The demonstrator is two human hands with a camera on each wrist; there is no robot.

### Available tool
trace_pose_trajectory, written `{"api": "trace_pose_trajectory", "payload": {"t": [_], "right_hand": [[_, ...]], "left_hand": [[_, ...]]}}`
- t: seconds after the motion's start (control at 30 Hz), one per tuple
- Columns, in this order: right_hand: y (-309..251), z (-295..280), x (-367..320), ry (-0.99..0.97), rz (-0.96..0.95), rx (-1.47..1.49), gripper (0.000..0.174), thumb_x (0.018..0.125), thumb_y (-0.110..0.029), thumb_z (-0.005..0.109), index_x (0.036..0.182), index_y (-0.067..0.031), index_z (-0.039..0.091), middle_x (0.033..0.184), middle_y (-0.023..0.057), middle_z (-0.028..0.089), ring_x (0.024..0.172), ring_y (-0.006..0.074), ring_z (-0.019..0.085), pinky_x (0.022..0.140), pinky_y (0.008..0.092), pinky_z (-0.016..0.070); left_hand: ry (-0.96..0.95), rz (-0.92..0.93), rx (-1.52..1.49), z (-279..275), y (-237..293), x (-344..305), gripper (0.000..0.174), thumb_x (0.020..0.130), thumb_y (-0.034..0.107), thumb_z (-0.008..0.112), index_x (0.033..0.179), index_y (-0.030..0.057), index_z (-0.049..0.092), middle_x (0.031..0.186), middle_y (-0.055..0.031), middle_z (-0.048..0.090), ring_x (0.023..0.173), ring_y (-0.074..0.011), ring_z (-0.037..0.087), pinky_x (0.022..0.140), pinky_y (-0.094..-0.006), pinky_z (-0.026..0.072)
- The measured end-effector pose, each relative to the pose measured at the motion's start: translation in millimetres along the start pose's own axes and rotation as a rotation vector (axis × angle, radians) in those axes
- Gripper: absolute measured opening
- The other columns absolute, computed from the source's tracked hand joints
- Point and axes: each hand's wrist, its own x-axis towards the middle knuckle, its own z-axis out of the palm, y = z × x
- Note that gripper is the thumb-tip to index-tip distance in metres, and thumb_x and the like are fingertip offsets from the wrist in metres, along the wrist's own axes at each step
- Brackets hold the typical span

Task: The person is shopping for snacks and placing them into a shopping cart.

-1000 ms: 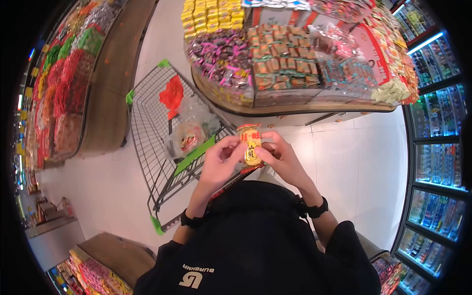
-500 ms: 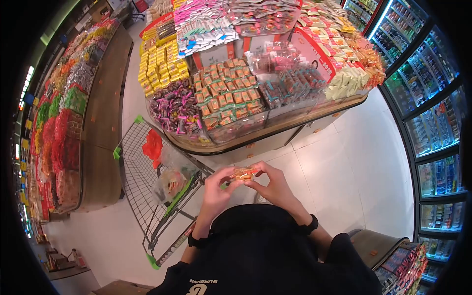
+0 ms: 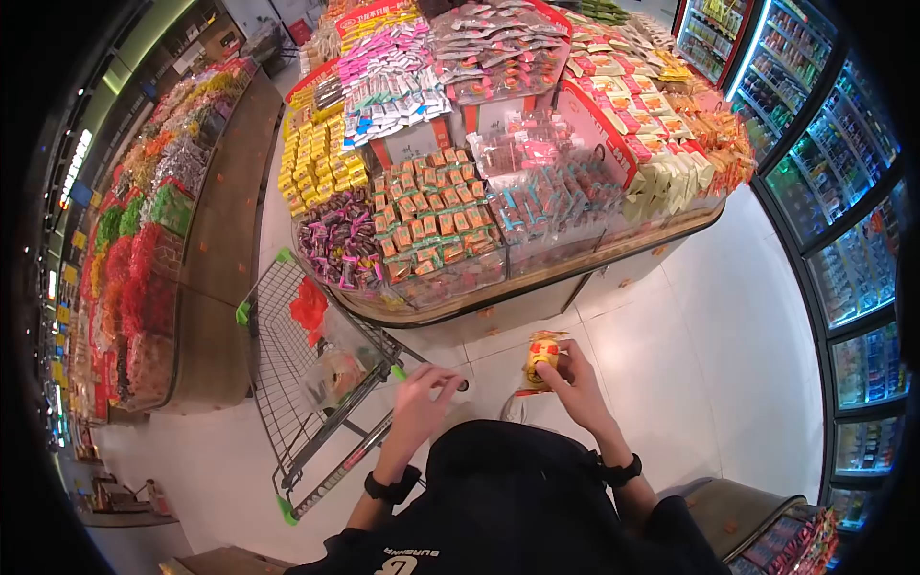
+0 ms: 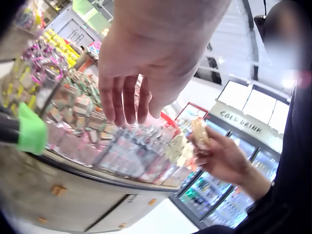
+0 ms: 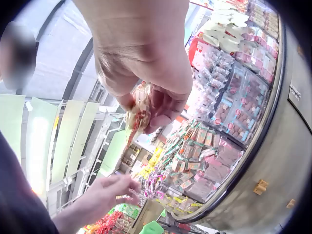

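Observation:
My right hand (image 3: 583, 391) pinches a small yellow-and-red rice cracker packet (image 3: 540, 356) between thumb and fingers, above the floor in front of my body. In the right wrist view the packet (image 5: 140, 111) shows its crinkled wrapper, and part of it is hidden by the fingers. My left hand (image 3: 422, 407) holds nothing and hovers beside the handle end of the shopping cart (image 3: 311, 443). Its fingers (image 4: 129, 100) hang loosely bent in the left wrist view. A red item (image 3: 308, 309) and a clear plastic bag (image 3: 335, 376) with something inside lie in the cart.
Ahead curves a candy counter (image 3: 537, 311) with bins of brown-wrapped sweets (image 3: 436, 216), yellow packets (image 3: 321, 163) and purple-wrapped sweets (image 3: 340, 240). Another sweets counter (image 3: 206, 316) runs along the left. Lit drink coolers (image 3: 858, 268) line the right. A low display (image 3: 757, 508) stands near my right elbow.
Both hands held the packet before; the left hand has let go and moved left. The right hand has carried the packet to the right. The head view has tilted up, showing more of the counter.

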Motion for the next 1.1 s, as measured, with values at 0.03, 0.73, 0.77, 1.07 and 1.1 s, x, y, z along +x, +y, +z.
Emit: {"api": "trace_pose_trajectory", "payload": {"t": [0.03, 0.73, 0.77, 1.07, 1.1], "right_hand": [[1.6, -8.6, -0.7, 0.037, 0.037, 0.035, 0.031, 0.098, -0.018, 0.065, 0.117, -0.0008, 0.049, 0.101, 0.0102, 0.071, 0.087, 0.0113, 0.064, 0.077, 0.0262, 0.0509], [27.9, -133.8, -1.6, 0.424, 0.030, 0.244, 0.023, 0.099, -0.012, 0.062, 0.116, -0.0041, 0.048, 0.096, 0.0056, 0.068, 0.083, 0.0084, 0.062, 0.073, 0.0247, 0.0508], [26.9, -139.9, 4.9, 0.425, 0.037, 0.244, 0.023, 0.099, -0.012, 0.062, 0.116, -0.0040, 0.048, 0.096, 0.0055, 0.068, 0.083, 0.0084, 0.062, 0.073, 0.0249, 0.0509], [-8.6, -208.3, 85.5, 0.233, 0.077, -0.068, 0.025, 0.095, -0.012, 0.067, 0.111, -0.0014, 0.051, 0.093, 0.0094, 0.071, 0.077, 0.0101, 0.063, 0.070, 0.0265, 0.0507], [-15.0, -215.2, 92.1, 0.183, 0.083, -0.147, 0.025, 0.094, -0.012, 0.068, 0.109, -0.0009, 0.051, 0.092, 0.0101, 0.071, 0.076, 0.0104, 0.063, 0.070, 0.0267, 0.0505]], "left_hand": [[0.021, 0.039, 0.189, -8.5, -11.9, -7.3, 0.018, 0.086, 0.018, 0.076, 0.086, 0.0014, 0.068, 0.084, -0.0126, 0.066, 0.069, -0.0278, 0.068, 0.065, -0.0354, 0.0546], [-0.168, -0.598, 0.652, -5.3, -126.9, -58.3, 0.041, 0.080, 0.041, 0.076, 0.075, 0.0001, 0.072, 0.065, -0.0205, 0.066, 0.065, -0.0403, 0.068, 0.062, -0.0487, 0.0538], [-0.188, -0.633, 0.638, -6.1, -128.4, -57.3, 0.042, 0.081, 0.041, 0.075, 0.076, 0.0000, 0.072, 0.067, -0.0215, 0.067, 0.067, -0.0398, 0.068, 0.064, -0.0480, 0.0548], [-0.289, -0.631, 0.569, 11.2, -120.3, -24.1, 0.022, 0.076, 0.023, 0.075, 0.075, 0.0016, 0.071, 0.071, -0.0220, 0.068, 0.071, -0.0405, 0.069, 0.064, -0.0481, 0.0551], [-0.291, -0.635, 0.571, 13.6, -116.5, -18.7, 0.022, 0.077, 0.023, 0.074, 0.074, 0.0016, 0.071, 0.070, -0.0220, 0.068, 0.069, -0.0406, 0.068, 0.063, -0.0483, 0.0550]]}}
